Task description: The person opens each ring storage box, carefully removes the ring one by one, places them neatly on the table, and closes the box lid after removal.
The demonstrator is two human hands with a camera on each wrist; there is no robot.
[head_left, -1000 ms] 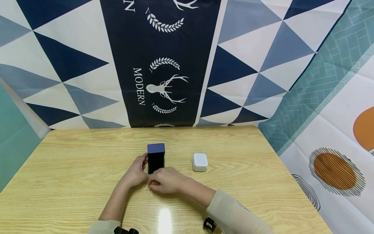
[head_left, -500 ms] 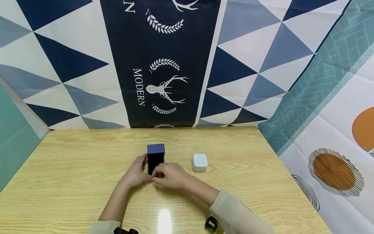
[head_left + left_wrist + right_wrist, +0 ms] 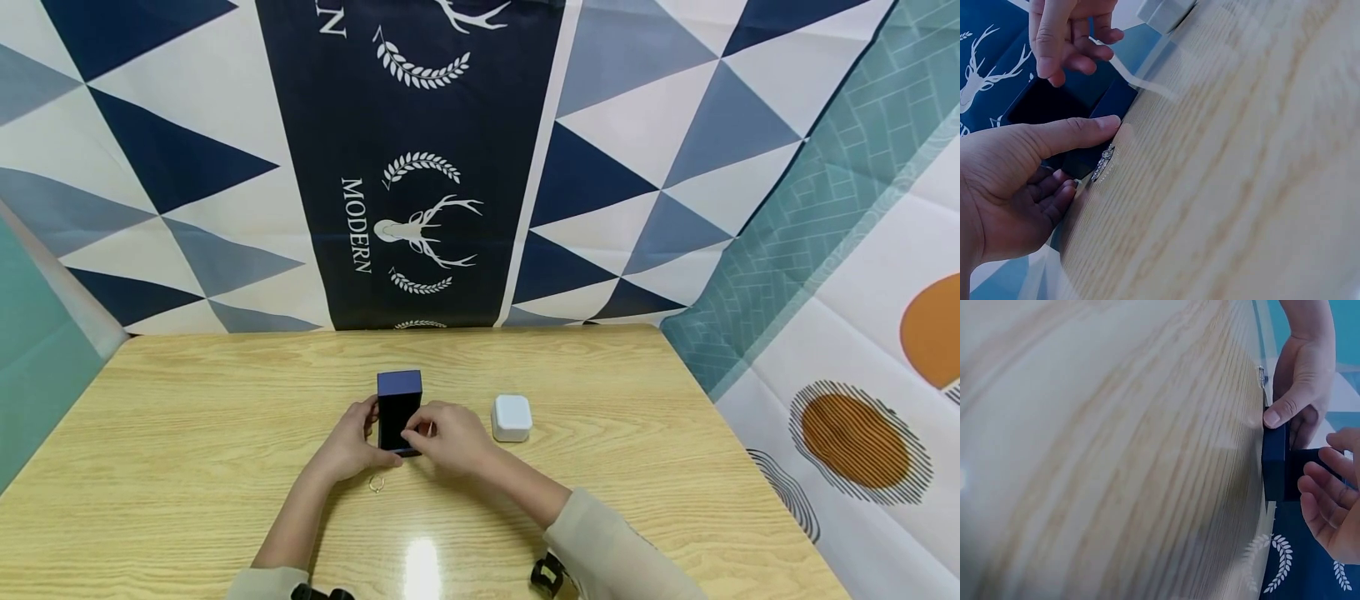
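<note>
Right hand [image 3: 453, 435] has pulled a bit right and away from the left thumb since half a second ago. Going left to right: left hand [image 3: 352, 446] is gripping the dark blue box [image 3: 400, 383], thumb across the front edge, fingers along its left side. The ring [image 3: 1104, 164] is on the desk [image 3: 225, 400], just in front of the box. In the head view the box's long axis runs away from the person, black inside facing them. Right fingers are bent over its right side, can't tell if they're pinching anything. White rounded cube [image 3: 512, 418] sits just right.
</note>
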